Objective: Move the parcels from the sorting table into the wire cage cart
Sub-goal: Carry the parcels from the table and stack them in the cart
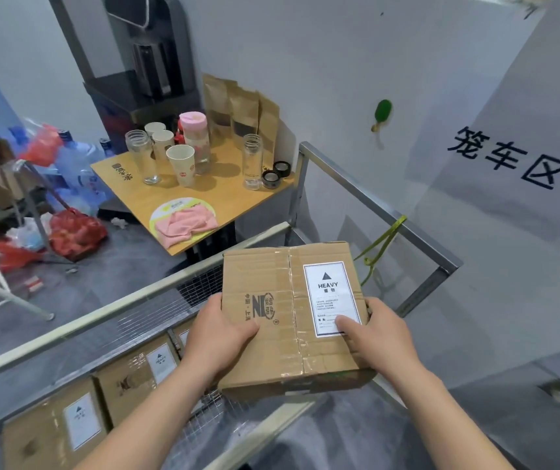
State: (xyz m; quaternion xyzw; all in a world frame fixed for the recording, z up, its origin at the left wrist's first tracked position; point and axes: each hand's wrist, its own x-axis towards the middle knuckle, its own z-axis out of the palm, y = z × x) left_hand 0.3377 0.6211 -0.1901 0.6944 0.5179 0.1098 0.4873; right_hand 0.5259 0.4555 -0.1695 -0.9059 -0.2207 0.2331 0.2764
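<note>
The left hand (222, 329) clasps the left edge of a flat brown cardboard parcel (292, 317), thumb laid over the top face and fingers hidden beneath; the right hand (375, 334) holds the opposite edge the same way, its thumb resting on the white "HEAVY" label (333, 296) stuck to the lid. The parcel, sealed with clear tape along its seam, is carried level in the air above the open top of the grey metal wire cage cart (373, 205), between its rails. Below and to the left, three similar labelled brown boxes (68, 425) already lie side by side on the cart's floor against the mesh wall.

This looks like the lowering stage of one carry: the parcel is over the cart but not yet set down. The next move likely calls for bringing it down inside the rails and placing it beside the stored boxes, keeping it level given the weight warning, then letting go.

Beyond the cart stands a small wooden side table (244, 205) with glass jars, paper cups and a pink cloth, and a white wall bears dark characters.
</note>
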